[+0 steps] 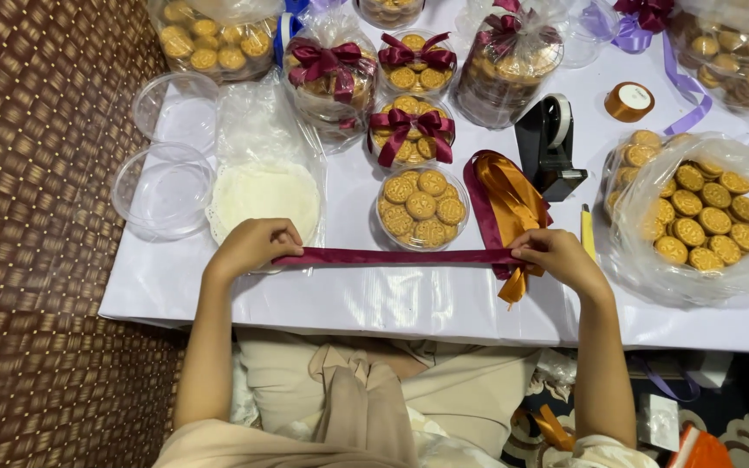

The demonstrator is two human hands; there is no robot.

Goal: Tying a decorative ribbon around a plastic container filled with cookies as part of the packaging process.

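Note:
A maroon ribbon (396, 256) is stretched flat between my two hands above the white table (392, 303). My left hand (253, 245) pinches its left end near a stack of white doilies in a plastic bag (263, 195). My right hand (556, 256) pinches the right end, beside a pile of maroon and orange ribbons (504, 195). Just beyond the stretched ribbon sits a round clear tub of golden cookies (422, 208) with no bow on it.
Several cookie tubs tied with maroon bows (412, 130) stand further back. A black tape dispenser (548, 143), an orange ribbon spool (628, 101), empty clear lids (164, 191) and an open bag of cookies (704, 217) surround the work spot. A brown woven mat (36, 217) lies to the left.

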